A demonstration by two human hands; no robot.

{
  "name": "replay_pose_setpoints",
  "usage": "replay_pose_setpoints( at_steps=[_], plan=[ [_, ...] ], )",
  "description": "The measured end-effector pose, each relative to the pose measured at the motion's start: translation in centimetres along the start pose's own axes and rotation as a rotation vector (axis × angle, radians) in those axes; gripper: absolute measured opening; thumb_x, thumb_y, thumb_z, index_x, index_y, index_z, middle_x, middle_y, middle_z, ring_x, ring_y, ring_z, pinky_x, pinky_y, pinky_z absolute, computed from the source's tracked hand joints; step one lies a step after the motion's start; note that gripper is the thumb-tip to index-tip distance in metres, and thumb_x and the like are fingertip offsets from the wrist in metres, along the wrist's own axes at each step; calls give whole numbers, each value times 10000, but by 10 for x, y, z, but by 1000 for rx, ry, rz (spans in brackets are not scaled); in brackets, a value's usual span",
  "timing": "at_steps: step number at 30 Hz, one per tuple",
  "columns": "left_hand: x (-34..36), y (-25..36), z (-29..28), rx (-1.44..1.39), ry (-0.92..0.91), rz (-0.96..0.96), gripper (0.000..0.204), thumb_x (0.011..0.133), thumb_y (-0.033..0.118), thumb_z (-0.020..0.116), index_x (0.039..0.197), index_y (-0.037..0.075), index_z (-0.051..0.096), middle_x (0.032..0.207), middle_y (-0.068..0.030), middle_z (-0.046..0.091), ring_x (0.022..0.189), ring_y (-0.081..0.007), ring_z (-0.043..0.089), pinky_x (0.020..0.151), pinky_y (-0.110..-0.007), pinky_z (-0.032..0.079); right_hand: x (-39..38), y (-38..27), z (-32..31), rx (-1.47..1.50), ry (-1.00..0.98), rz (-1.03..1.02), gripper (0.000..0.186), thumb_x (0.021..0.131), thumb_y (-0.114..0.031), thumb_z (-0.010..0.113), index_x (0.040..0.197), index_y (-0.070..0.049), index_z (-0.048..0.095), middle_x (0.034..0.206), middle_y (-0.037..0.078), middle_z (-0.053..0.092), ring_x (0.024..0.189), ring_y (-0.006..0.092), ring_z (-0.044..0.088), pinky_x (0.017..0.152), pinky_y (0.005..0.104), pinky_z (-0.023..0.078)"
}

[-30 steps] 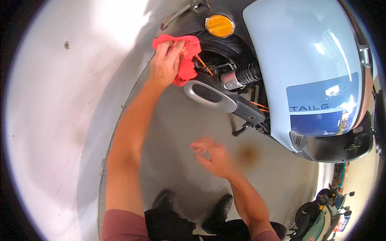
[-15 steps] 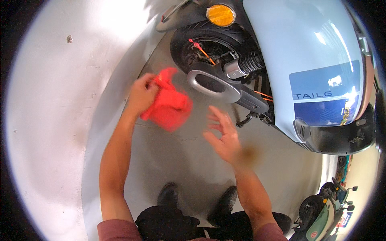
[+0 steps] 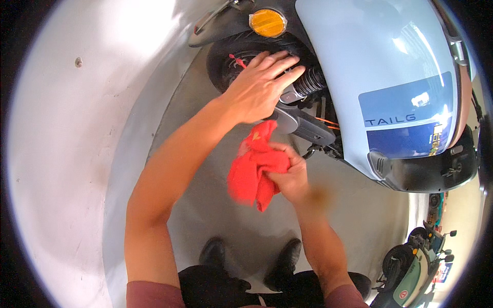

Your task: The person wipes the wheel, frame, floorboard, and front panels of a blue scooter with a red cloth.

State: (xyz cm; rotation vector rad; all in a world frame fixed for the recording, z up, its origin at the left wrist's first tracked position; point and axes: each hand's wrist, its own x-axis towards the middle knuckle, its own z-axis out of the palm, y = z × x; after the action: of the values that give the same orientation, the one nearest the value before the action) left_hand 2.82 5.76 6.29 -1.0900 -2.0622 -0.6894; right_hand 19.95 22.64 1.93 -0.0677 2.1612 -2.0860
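Observation:
My left hand [image 3: 262, 90] reaches over the rear wheel [image 3: 216, 72] of a pale blue scooter [image 3: 354, 56]. Its fingers are spread and hold nothing; whether they touch the parts beneath I cannot tell. Beside them are a ribbed black shock absorber [image 3: 311, 82] and a grey swingarm cover [image 3: 313, 128], partly hidden by the hand. A red strap end [image 3: 237, 60] shows at the wheel. Lower down, my right hand [image 3: 292, 172] is closed on a crumpled red cloth [image 3: 251, 172], which hangs in front of the cover, its lower edge blurred.
A white wall [image 3: 72, 169] curves along the left. An amber round reflector [image 3: 268, 23] sits above the wheel. Thin orange cords [image 3: 327, 122] run under the body. My dark shoes [image 3: 283, 264] stand on the grey floor. A green scooter [image 3: 413, 274] is parked at lower right.
The red cloth has passed from my left hand to my right. My left hand has moved up and right, over the wheel, with its fingers spread.

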Motion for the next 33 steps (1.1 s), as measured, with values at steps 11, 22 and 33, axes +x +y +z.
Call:
replay_pose_setpoints(
  at_steps=[11, 22, 33],
  plan=[
    [1, -44, 42, 276, 12, -144, 566, 940, 147, 600, 1471, -18, 491, 1582, -163, 445, 1479, -337, 400, 1237, -495, 303, -21, 19, -14, -188, -72, 66, 611, 718, 74, 810, 1295, -58, 660, 1217, 54, 700, 1099, 129, 631, 967, 285, 515],
    [-219, -164, 32, -416, 55, -1341, 574, 1077, 405, 490, 1451, -27, 538, 1438, -226, 586, 1401, -307, 511, 1149, -410, 392, -31, 25, -13, -116, -64, 77, 586, 755, 106, 769, 1308, -47, 654, 1224, 37, 697, 1113, 120, 633, 980, 288, 518],
    [-155, 112, 4, -1434, 82, -903, 807, 907, 120, 769, 1593, 62, 348, 1466, -92, 543, 1319, -177, 537, 1121, -382, 436, -1, 24, 5, -225, 78, -60, 680, 793, 64, 706, 1443, -39, 533, 1324, 96, 644, 1217, 185, 608, 1037, 338, 500]
  ],
)
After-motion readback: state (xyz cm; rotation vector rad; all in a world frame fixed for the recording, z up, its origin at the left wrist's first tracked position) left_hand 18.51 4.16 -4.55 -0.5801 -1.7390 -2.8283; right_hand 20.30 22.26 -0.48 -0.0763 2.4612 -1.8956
